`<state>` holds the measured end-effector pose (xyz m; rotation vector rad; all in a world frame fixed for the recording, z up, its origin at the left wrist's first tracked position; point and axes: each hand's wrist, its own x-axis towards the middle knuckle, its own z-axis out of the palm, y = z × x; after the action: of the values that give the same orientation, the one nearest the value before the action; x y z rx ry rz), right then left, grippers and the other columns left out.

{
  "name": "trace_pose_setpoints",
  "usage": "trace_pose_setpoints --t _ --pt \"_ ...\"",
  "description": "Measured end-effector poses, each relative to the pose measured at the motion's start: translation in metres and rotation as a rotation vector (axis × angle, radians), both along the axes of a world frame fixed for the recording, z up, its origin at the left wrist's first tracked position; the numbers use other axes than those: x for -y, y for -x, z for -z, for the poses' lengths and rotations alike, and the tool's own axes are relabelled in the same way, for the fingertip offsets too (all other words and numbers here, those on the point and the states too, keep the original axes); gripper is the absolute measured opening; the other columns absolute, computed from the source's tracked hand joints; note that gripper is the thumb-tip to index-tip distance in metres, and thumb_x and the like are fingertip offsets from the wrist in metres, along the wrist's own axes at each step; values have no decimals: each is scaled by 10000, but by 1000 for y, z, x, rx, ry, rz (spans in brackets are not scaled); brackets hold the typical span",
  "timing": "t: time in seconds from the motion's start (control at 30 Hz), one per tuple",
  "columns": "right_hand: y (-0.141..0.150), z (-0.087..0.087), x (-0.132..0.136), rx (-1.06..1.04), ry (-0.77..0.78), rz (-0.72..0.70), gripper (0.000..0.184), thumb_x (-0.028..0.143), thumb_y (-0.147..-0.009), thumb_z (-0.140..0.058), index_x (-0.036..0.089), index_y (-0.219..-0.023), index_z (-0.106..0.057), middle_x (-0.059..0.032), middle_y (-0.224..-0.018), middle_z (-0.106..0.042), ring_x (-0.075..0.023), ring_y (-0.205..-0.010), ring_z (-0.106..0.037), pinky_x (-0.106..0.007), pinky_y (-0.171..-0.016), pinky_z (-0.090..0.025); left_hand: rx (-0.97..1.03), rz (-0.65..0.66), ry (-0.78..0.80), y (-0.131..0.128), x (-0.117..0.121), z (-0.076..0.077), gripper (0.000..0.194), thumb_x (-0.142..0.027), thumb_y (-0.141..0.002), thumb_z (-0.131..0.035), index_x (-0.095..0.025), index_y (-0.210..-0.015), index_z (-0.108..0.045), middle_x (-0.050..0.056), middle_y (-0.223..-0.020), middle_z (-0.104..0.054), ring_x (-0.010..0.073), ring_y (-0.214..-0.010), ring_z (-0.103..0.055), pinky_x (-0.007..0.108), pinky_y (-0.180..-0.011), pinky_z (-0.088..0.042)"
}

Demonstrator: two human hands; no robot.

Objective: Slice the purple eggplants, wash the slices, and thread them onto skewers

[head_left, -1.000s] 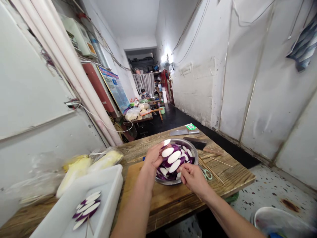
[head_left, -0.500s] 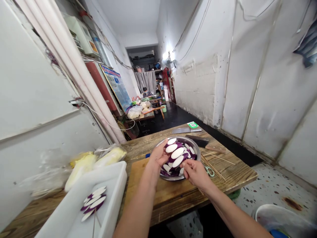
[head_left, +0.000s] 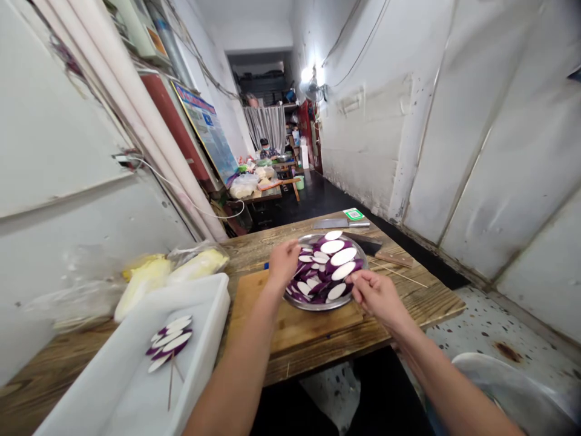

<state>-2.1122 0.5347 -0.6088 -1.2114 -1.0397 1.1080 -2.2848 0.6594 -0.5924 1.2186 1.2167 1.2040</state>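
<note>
The right hand (head_left: 374, 295) pinches a row of purple-edged slices (head_left: 344, 257) over the metal bowl (head_left: 318, 307), while the left hand (head_left: 284, 263), beside the rim, shows no clear grip

Blue poster (head_left: 206, 133) at left, grey curtain (head_left: 267, 126) hanging far back

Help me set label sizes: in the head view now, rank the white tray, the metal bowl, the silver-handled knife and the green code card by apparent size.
1. White tray, cut off by the frame; nearness enlarges it
2. Metal bowl
3. Silver-handled knife
4. Green code card
</note>
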Motion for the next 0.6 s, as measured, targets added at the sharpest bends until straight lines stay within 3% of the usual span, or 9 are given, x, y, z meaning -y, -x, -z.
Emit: trace_pose_setpoints --t 0.07,0.13,0.23,0.4,0.6 --pt "-11 0 0 -3 6 17 308 472 -710 -579 166 -744 -560 86 -398 -446 -32 -276 -258 -173 -293 -149 -291 115 -122 3 -3 5 69 -165 -660 -691 -197 -721 -695 43 -821 -697 210 -908 -613 268 -816 -450" --pt "-17 1 -1 0 9 21 309 469 -712 -589 163 -748 -564 83 -394 -451 -33 -274 -263 -174 -291 -149 -375 236 -97 0 1 5 63 -249 -679 -685 -188 -681 -698 46 -766 -694 210 -828 -621 276 -761 -457" --pt "-13 2 -2 1 -7 37 302 459 -733 -590 159 -725 -557 67 -415 -481 -32 -277 -290 -172 -291 -161 -131 314 74 -16 17 -2 211 -352 -732 -648 -147 -751 -695 66 -772 -689 171 -723 -620 257 -670 -467" --pt "13 0 -4 6 -29 11 321 469 -766 -567 174 -652 -514 64 -419 -488 -34 -278 -304 -170 -290 -181 377 344 353 -40 42 -18 198 -241 -713 -700 -115 -862 -665 70 -796 -684 146 -655 -612 255 -611 -501" --pt "22 3 -9 -42 -55 16 340 462 -783 -559 172 -616 -503 71 -406 -461 -27 -272 -291 -166 -285 -155 546 333 487 -45 50 -18 85 -45 -730 -636 -105 -788 -622 33 -703 -657 124 -600 -601 283 -621 -544"
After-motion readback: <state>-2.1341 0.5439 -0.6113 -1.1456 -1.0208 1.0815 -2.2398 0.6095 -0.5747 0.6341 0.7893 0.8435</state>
